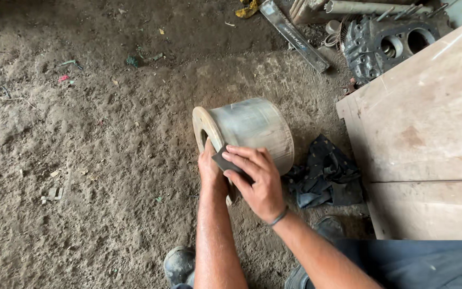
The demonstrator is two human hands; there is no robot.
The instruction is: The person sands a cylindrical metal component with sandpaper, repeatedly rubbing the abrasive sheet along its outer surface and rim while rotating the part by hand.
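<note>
At lower centre, the right hand (260,184) presses a dark sanding pad (226,162) on a metal drum (249,131) lying sideways on the dirt floor (81,160), axis left-right; the left hand (209,168) grips its rim. A rag (324,171) lies right, engine block (386,45) beyond.

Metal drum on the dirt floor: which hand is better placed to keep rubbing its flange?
Probably the right hand: it presses the dark abrasive pad on the metal drum at its flange, while the left hand braces the rim.

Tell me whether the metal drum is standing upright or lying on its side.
On its side. The metal drum rests on the dirt floor on its curved wall, its flanged, holed end facing sideways.
</note>
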